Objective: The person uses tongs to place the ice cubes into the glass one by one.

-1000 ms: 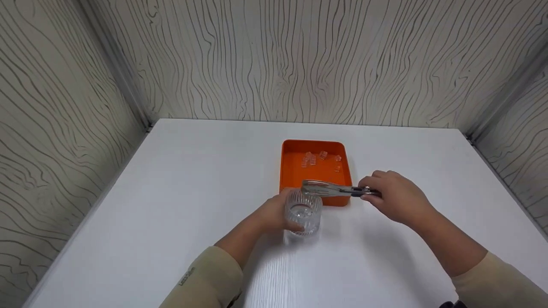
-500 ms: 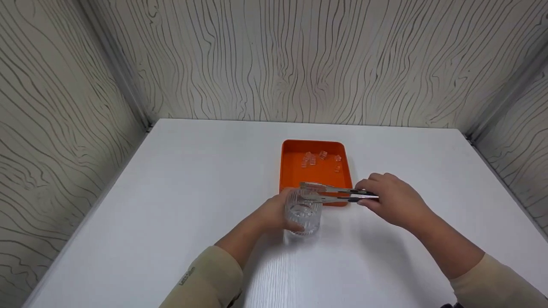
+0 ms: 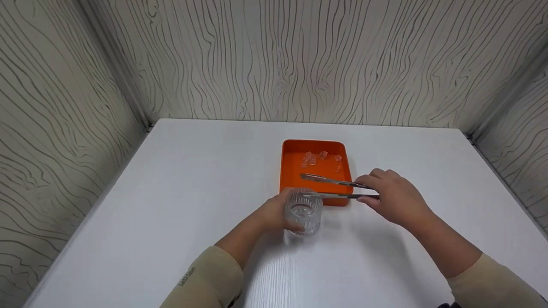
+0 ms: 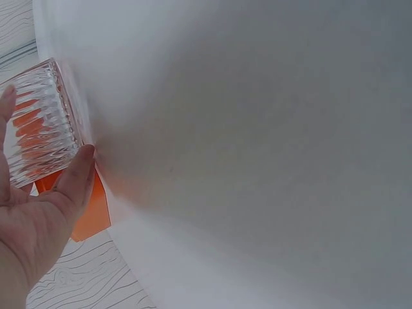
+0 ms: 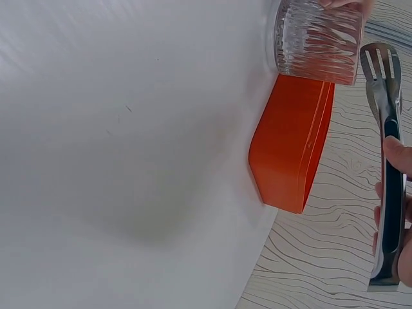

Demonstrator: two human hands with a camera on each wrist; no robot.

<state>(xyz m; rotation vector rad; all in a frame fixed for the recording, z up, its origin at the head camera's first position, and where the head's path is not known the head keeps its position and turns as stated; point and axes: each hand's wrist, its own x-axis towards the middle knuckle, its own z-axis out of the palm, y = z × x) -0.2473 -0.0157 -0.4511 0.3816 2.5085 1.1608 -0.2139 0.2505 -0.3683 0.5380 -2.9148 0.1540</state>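
Note:
My left hand (image 3: 274, 214) is wrapped around the side of a clear ribbed drinking glass (image 3: 309, 220), which stands upright on the white table. My right hand (image 3: 396, 196) grips metal tongs (image 5: 391, 187) with dark handle panels. The tongs' arms are spread apart, one above the glass's mouth and the other over the orange tray (image 3: 292, 177); nothing shows between their tips. Clear ice-like cubes (image 3: 309, 159) lie in the tray's far part. Something clear sits at the bottom of the glass, but its shape is hard to make out.
The tray stands just behind the glass, its near left corner partly hidden by the left hand and the glass. White tabletop (image 3: 205, 171) surrounds them. Wood-patterned panels (image 3: 278, 64) rise beyond the table's back edge and at both sides.
The tongs have gone from closed together to spread apart over the glass, with the upper arm lifting away toward the tray. The left hand and glass have stayed in place.

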